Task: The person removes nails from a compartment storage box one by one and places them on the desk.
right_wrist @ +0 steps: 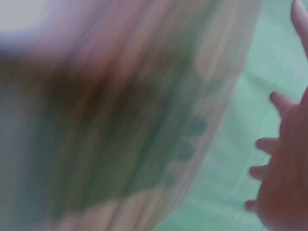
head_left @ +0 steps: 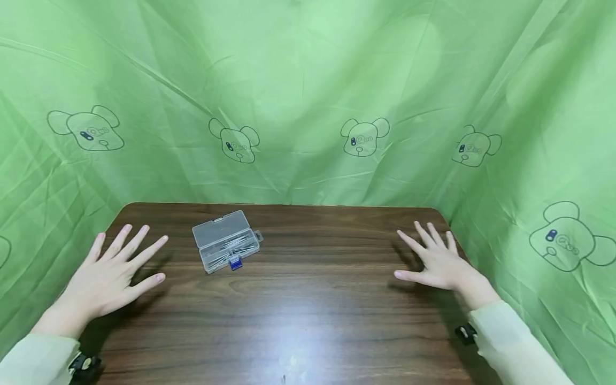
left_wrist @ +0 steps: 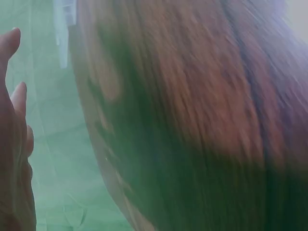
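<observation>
My left hand [head_left: 108, 278] is held over the table's left side, fingers straight and spread, with nothing in it. On the far right side, my right hand [head_left: 440, 264] is spread in the same way, also holding nothing. A clear plastic box [head_left: 221, 235] stands on the table, nearer the left hand and apart from it. Its lid is raised toward the back. Inside lie several thin silvery metal pieces [head_left: 231, 248], too small to name surely. A blue latch [head_left: 235, 262] hangs at its front. In the left wrist view, a part of the box [left_wrist: 67, 12] shows at the top.
The brown wood-grain table [head_left: 327, 256] reflects a bright glare near its front. Green cloth [head_left: 298, 80] with printed bear-like heads hangs behind the table and along both sides. Dark wrist devices [head_left: 466, 334] sit at both sleeves.
</observation>
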